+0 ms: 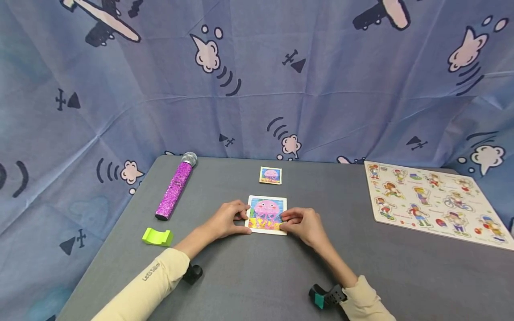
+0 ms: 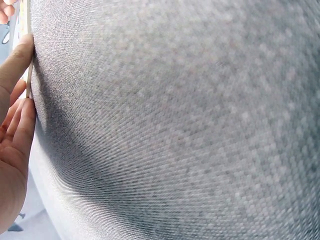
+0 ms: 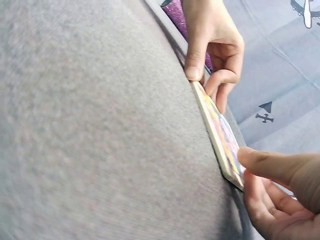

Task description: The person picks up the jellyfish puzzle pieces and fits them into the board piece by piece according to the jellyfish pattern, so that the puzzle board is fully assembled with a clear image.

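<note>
A square jellyfish puzzle (image 1: pixel 266 215) with a white border lies low over the grey table in the head view. My left hand (image 1: pixel 230 219) holds its left edge, thumb at the near corner and curled fingers farther up that side. On the opposite edge, my right hand (image 1: pixel 306 226) pinches the puzzle between thumb and fingers. The right wrist view shows the puzzle's pale side (image 3: pixel 212 135) edge-on between both hands. Beyond it lies a small card (image 1: pixel 271 175) with the same jellyfish picture. In the left wrist view, the left hand (image 2: pixel 15 135) appears only at the frame's edge.
A glittery purple microphone (image 1: pixel 175 187) lies at the back left, with a lime-green curved block (image 1: pixel 157 237) nearer. A wooden board of sports figures (image 1: pixel 437 203) rests at the right. Behind the table (image 1: pixel 257 285) hangs a blue printed cloth (image 1: pixel 249 89).
</note>
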Demonstrator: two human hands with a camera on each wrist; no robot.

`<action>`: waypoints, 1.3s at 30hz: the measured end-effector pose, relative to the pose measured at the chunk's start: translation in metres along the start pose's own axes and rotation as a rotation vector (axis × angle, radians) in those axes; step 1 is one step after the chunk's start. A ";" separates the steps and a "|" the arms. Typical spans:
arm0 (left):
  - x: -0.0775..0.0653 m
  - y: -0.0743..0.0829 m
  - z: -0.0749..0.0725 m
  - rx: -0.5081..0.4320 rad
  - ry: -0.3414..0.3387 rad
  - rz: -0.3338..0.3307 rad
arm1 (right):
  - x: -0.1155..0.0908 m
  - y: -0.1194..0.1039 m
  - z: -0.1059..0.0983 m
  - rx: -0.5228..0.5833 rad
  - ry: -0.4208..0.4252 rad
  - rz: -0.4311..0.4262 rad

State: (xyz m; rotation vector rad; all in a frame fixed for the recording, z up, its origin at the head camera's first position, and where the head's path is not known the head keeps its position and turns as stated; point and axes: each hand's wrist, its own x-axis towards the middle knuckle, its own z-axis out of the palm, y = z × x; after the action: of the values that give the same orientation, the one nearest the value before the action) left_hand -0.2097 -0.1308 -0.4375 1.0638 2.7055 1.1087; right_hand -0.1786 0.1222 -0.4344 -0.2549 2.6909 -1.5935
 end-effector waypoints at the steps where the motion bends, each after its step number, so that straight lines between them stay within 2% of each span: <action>1: 0.000 0.000 0.000 -0.004 0.002 0.003 | 0.000 0.000 0.001 0.003 0.006 -0.011; 6: 0.001 0.000 0.001 -0.001 0.001 0.015 | -0.001 -0.003 0.005 -0.050 0.028 -0.028; 12: 0.003 0.003 -0.004 0.022 -0.019 0.010 | 0.003 -0.008 0.006 -0.098 -0.001 -0.049; 15: 0.002 0.006 -0.007 0.055 -0.050 -0.001 | 0.004 -0.005 0.004 -0.067 -0.034 -0.068; 19: -0.004 0.011 -0.011 0.109 -0.108 -0.054 | 0.001 0.005 -0.005 0.067 -0.070 -0.097; 20: -0.006 0.013 -0.012 0.115 -0.109 -0.067 | 0.000 0.008 -0.009 0.092 -0.063 -0.103; 22: -0.008 0.016 -0.013 0.117 -0.073 -0.089 | -0.002 0.011 -0.018 0.072 -0.010 -0.111; 24: -0.008 0.017 -0.013 0.126 0.005 -0.100 | -0.002 0.013 -0.030 -0.032 0.083 -0.158; 27: -0.003 0.014 -0.010 0.208 0.128 -0.135 | 0.000 0.016 -0.047 -0.326 0.229 -0.230; 29: 0.001 0.012 -0.008 0.301 0.180 -0.185 | 0.002 0.018 -0.057 -0.503 0.288 -0.249; 31: 0.005 0.009 -0.005 0.386 0.203 -0.260 | 0.003 0.020 -0.062 -0.636 0.298 -0.234; 33: 0.007 0.007 -0.003 0.439 0.211 -0.344 | 0.004 0.022 -0.064 -0.718 0.291 -0.217; 37: 0.009 0.005 -0.002 0.486 0.212 -0.482 | 0.003 0.022 -0.063 -0.782 0.281 -0.198; 39: 0.009 0.005 -0.002 0.498 0.217 -0.511 | 0.002 0.021 -0.062 -0.792 0.269 -0.185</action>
State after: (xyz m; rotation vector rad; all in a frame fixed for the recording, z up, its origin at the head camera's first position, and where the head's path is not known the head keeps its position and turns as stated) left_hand -0.2140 -0.1239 -0.4308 0.2217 3.2403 0.5037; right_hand -0.1891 0.1860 -0.4228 -0.3065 3.4662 -0.5128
